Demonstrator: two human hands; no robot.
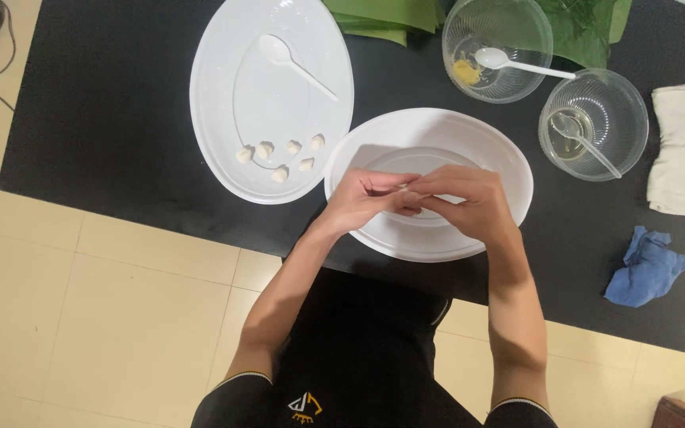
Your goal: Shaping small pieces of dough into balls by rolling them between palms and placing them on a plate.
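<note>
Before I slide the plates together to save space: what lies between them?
Nothing: the head view shows only a bare strip of black table between the left plate and the near plate.

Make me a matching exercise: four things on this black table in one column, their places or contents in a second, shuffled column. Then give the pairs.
Things
1. Small white dough pieces
2. White plastic spoon
3. Crumpled blue cloth
4. Clear plastic spoon

Places
A. In the clear glass bowl with a yellow dab at its bottom
B. On the bare black table, near its right front edge
C. In the clear glass bowl holding clear liquid
D. Along the near rim of the white oval plate on the left

Pairs: 1-D, 2-A, 3-B, 4-C
</note>
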